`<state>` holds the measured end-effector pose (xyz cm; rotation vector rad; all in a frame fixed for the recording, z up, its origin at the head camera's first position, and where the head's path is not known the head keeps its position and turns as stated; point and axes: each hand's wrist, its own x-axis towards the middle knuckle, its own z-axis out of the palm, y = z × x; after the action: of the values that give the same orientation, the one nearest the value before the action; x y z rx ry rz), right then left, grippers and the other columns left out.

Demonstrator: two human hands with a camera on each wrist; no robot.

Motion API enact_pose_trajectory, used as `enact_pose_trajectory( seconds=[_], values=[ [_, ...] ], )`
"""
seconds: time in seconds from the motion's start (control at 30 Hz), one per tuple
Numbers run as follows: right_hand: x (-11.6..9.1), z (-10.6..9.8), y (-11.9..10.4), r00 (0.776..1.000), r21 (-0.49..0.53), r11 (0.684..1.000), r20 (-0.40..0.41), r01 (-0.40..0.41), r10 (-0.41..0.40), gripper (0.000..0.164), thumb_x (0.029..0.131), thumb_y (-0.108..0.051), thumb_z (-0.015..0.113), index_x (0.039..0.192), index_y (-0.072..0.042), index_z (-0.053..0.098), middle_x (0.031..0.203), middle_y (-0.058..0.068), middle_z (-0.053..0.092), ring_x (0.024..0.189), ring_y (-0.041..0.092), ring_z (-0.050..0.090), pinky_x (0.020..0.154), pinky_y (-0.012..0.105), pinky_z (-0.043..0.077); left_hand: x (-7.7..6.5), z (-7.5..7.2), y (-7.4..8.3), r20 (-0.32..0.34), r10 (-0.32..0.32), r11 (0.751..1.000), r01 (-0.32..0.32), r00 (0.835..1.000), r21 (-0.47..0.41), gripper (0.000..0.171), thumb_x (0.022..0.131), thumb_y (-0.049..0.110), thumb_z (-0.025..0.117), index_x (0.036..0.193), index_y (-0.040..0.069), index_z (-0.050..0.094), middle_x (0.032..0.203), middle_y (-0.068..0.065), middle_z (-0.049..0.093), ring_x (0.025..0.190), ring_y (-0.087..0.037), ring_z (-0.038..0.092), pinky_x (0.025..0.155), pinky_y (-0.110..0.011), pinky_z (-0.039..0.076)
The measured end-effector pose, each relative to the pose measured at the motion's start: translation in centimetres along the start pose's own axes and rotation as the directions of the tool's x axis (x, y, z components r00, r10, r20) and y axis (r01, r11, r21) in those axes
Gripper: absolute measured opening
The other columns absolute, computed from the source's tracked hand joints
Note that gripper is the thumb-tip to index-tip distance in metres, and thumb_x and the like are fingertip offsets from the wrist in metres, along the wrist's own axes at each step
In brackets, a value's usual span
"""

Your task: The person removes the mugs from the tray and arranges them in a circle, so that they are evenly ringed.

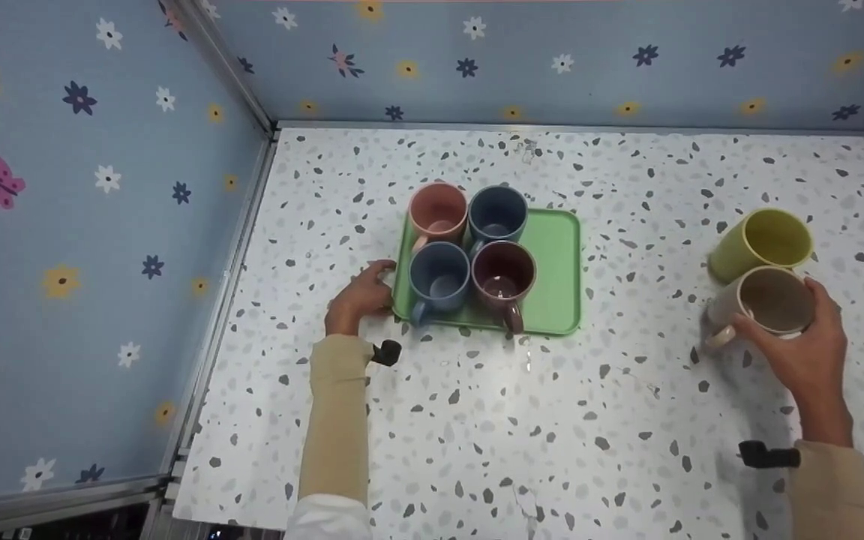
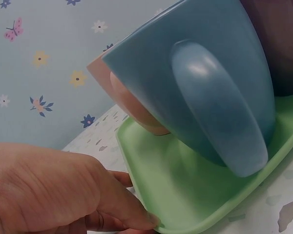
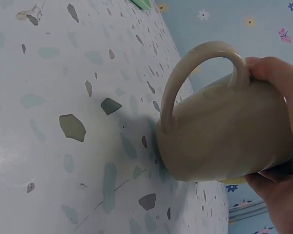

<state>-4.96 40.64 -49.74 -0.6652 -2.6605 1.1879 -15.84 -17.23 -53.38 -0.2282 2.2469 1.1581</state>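
Note:
My right hand [image 1: 814, 345] grips a beige mug [image 3: 224, 131] by its rim and side, thumb on one side and fingers on the other. The mug's handle points away from the palm, and a yellow-green cup [image 1: 732, 251] stands right behind it. On the left, my left hand [image 1: 363, 296] holds the near left edge of a green tray [image 1: 556, 277], thumb at the rim in the left wrist view. Four mugs stand upright on the tray: a pink mug [image 1: 436, 210], a dark blue mug [image 1: 498, 214], a lighter blue mug [image 2: 195, 83] and a maroon mug [image 1: 503, 277].
The tray's right strip is bare green. A white speckled table [image 1: 627, 450] carries everything. Blue flowered panels [image 1: 522, 67] rise at the back and left, with a metal frame [image 1: 226, 67] along their joint.

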Motion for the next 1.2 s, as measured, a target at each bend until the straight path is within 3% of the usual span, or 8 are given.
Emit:
enact_pose_trajectory(
  seconds=[0.17, 0.4, 0.77, 0.87, 1.03, 1.2],
  values=[
    [0.0, -0.1, 0.2, 1.000, 0.009, 1.000, -0.014, 0.009, -0.009, 0.099, 0.067, -0.030, 0.087, 0.149, -0.027, 0.031, 0.150, 0.002, 0.036, 0.134, 0.016, 0.034, 0.113, 0.038, 0.025, 0.1, 0.0, 0.0, 0.004, 0.000, 1.000, 0.000, 1.000, -0.008, 0.070, 0.079, -0.001, 0.048, 0.145, 0.018, 0.036, 0.140, -0.011, 0.041, 0.104, -0.024, 0.050, 0.079, -0.029, 0.046],
    [0.3, -0.2, 0.6, 0.999, 0.006, 1.000, -0.033, 0.012, -0.012, 0.096, 0.068, -0.028, 0.085, 0.148, -0.025, 0.032, 0.150, 0.002, 0.037, 0.132, 0.015, 0.035, 0.111, 0.033, 0.026, -0.1, 0.1, 0.3, 0.024, -0.009, 0.997, 0.011, 1.000, -0.074, 0.072, 0.080, -0.005, 0.048, 0.147, 0.018, 0.034, 0.119, -0.015, 0.051, 0.083, -0.022, 0.047, 0.077, -0.032, 0.044],
    [0.8, -0.7, 1.2, 0.997, -0.004, 0.998, -0.029, -0.065, 0.064, 0.098, 0.069, -0.035, 0.084, 0.149, -0.031, 0.027, 0.152, 0.001, 0.032, 0.136, 0.016, 0.031, 0.114, 0.038, 0.023, -0.1, 0.1, 0.2, 0.015, 0.009, 1.000, -0.009, 1.000, -0.015, 0.070, 0.080, -0.002, 0.049, 0.146, 0.017, 0.035, 0.119, -0.015, 0.053, 0.086, -0.022, 0.050, 0.076, -0.030, 0.045],
    [1.0, -0.9, 1.4, 0.997, -0.006, 0.998, -0.050, -0.061, 0.061, 0.096, 0.069, -0.034, 0.085, 0.148, -0.031, 0.031, 0.150, 0.001, 0.036, 0.133, 0.015, 0.034, 0.113, 0.037, 0.025, 0.0, 0.0, 0.2, 0.008, 0.022, 0.999, -0.022, 1.000, 0.028, 0.069, 0.080, 0.000, 0.048, 0.146, 0.017, 0.036, 0.117, -0.016, 0.054, 0.091, -0.023, 0.050, 0.081, -0.032, 0.043],
    [1.4, -1.0, 1.9, 0.993, -0.029, 0.994, -0.060, -0.105, 0.103, 0.097, 0.070, -0.038, 0.083, 0.149, -0.031, 0.027, 0.153, 0.000, 0.032, 0.137, 0.016, 0.031, 0.114, 0.037, 0.023, 0.0, -0.1, 0.1, -0.001, 0.042, 0.995, -0.042, 0.999, 0.090, 0.068, 0.079, 0.003, 0.048, 0.145, 0.016, 0.037, 0.128, -0.015, 0.052, 0.101, -0.025, 0.050, 0.091, -0.035, 0.039],
    [1.6, -1.2, 2.1, 0.989, -0.039, 0.989, -0.057, -0.142, 0.140, 0.096, 0.073, -0.041, 0.079, 0.150, -0.032, 0.024, 0.154, -0.001, 0.029, 0.138, 0.018, 0.029, 0.114, 0.039, 0.024, 0.0, -0.2, 0.1, -0.001, 0.034, 0.996, -0.034, 0.999, 0.084, 0.068, 0.079, 0.003, 0.049, 0.145, 0.017, 0.037, 0.125, -0.015, 0.052, 0.099, -0.025, 0.049, 0.089, -0.035, 0.038]
  ],
)
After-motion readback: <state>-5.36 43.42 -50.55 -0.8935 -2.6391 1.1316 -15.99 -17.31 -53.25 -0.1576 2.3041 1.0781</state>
